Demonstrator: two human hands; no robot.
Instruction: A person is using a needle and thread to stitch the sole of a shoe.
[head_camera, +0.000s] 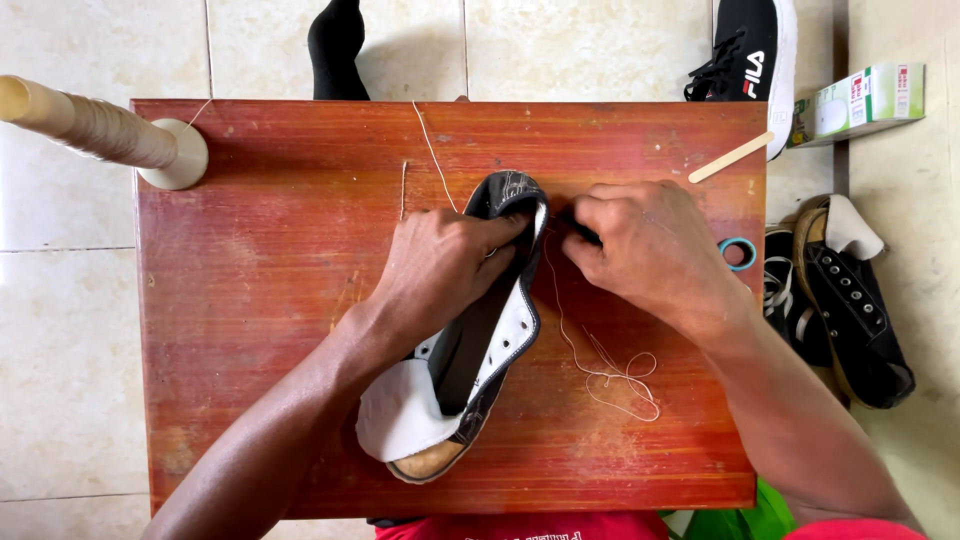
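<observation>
Your left hand (445, 265) is closed around the heel end of the black canvas high-top sneaker w/ white lining and tan rubber sole (470, 370), fingers curled over the collar edge, pinning it to the middle of the reddish-brown wooden table (260, 300). Your right hand (640, 250) sits just beside the heel, fingertips pinched tight on something small & dark; can't tell what, prob. a needle or awl. Pale waxed thread (610, 375) trails from that spot in loose loops on the wood.

Handling, as I judge it: shoe's light, canvas upper is soft & floppy, sole stiffer. Hold at the heel counter/collar as you do, since that's the firmest bit. Thread is thin, tangles easily; keep loops apart.

Cardboard thread cone (90, 125) at far left corner, flat wooden stick (730, 157) far right.
</observation>
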